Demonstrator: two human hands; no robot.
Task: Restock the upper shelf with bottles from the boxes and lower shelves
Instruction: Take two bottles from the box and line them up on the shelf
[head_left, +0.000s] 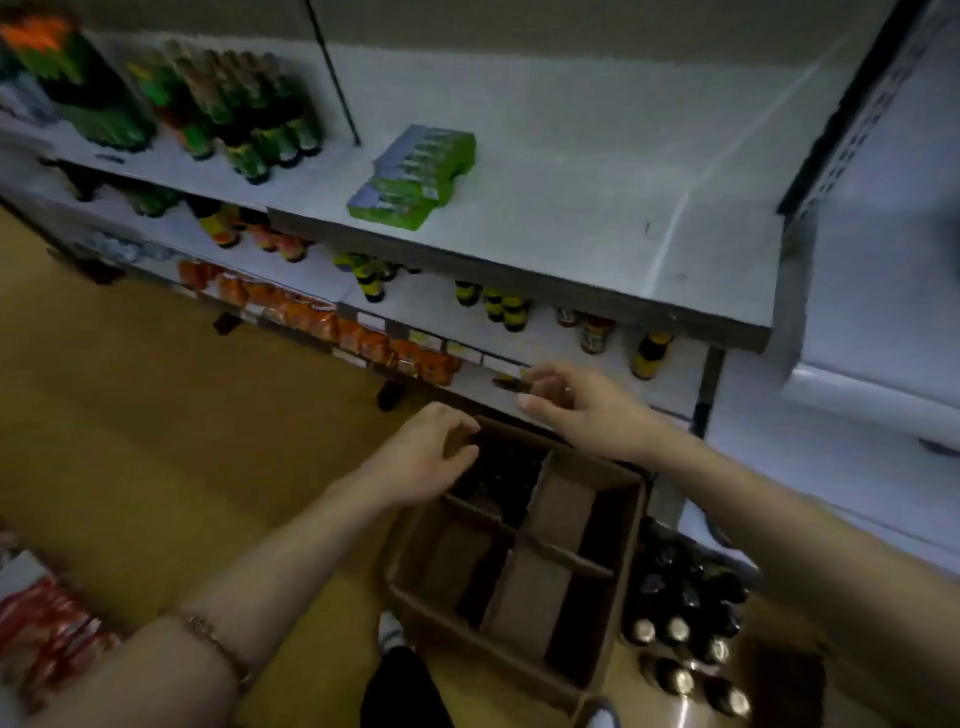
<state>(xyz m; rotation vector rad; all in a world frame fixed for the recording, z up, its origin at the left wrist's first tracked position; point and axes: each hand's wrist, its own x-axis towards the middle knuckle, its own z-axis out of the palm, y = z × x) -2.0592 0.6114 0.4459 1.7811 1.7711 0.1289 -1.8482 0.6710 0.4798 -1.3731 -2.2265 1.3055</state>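
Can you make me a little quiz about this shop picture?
1. True or false: the box has cardboard dividers inside.
2. Which hand reaches toward the lower shelf? A left hand B right hand
3. What green things lie on the upper shelf?

Key: 1 true. 2 B. 3 green packs.

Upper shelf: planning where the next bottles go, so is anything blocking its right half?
Nothing visible does. The upper shelf is bare right of the green packs; green bottles stand only at its left end.
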